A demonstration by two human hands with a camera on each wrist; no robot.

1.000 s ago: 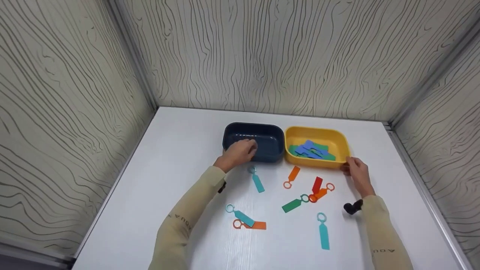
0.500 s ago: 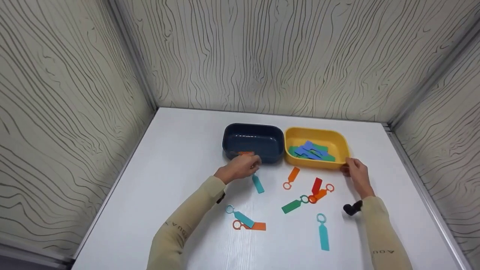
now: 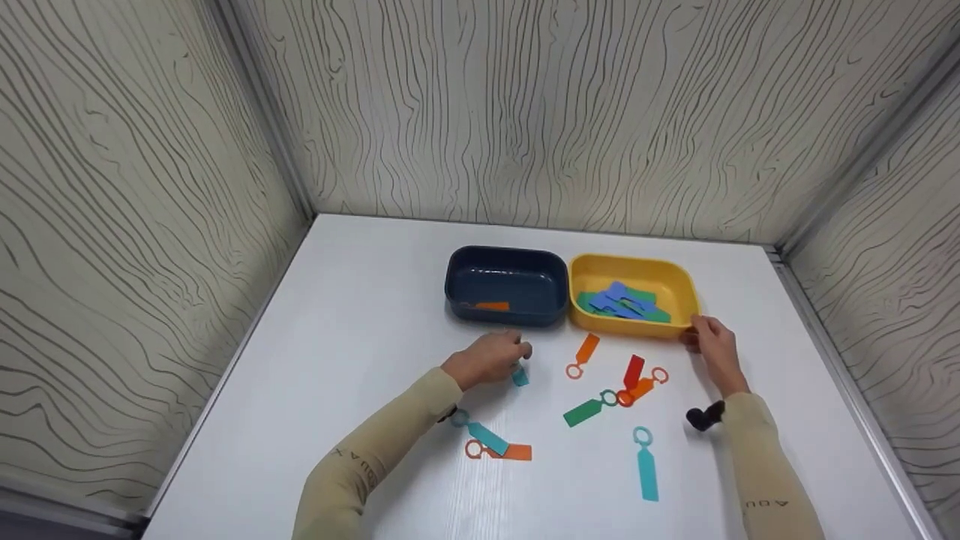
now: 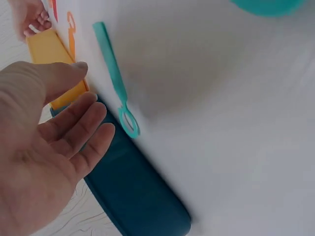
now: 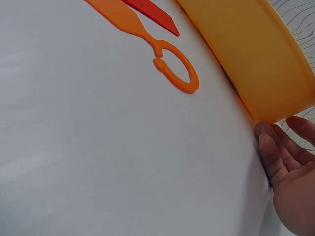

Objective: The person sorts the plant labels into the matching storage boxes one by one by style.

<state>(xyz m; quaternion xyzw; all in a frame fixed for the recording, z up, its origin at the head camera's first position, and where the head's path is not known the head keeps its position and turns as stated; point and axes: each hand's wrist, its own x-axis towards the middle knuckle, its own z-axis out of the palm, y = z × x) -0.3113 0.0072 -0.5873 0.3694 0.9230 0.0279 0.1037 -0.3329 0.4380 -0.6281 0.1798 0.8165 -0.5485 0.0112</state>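
We counted two hands, two bins and eight tags lying on the white table [image 3: 360,300]. The left hand [image 3: 491,356] was over the nearest teal tag [image 3: 520,377], its fingers loosely bent and its thumb apart from them; the left wrist view showed that tag on the table, clear of the fingertips. The right hand [image 3: 714,349] had its fingers relaxed, their tips touching the yellow bin [image 3: 637,327] at its near right corner.

We found two more teal tags: one [image 3: 487,437] overlapping an orange tag [image 3: 519,452], one [image 3: 648,474] lying alone. Two more orange tags lay below the yellow bin, one [image 3: 587,349] alone, the other [image 3: 643,388] with the single red tag [image 3: 634,370]. The single green tag [image 3: 583,412] had its ring just beside theirs. The dark blue bin [image 3: 529,289] held one orange piece [image 3: 493,306]; the yellow bin held blue pieces [image 3: 619,291] and green pieces [image 3: 658,315], too overlapped for us to count.
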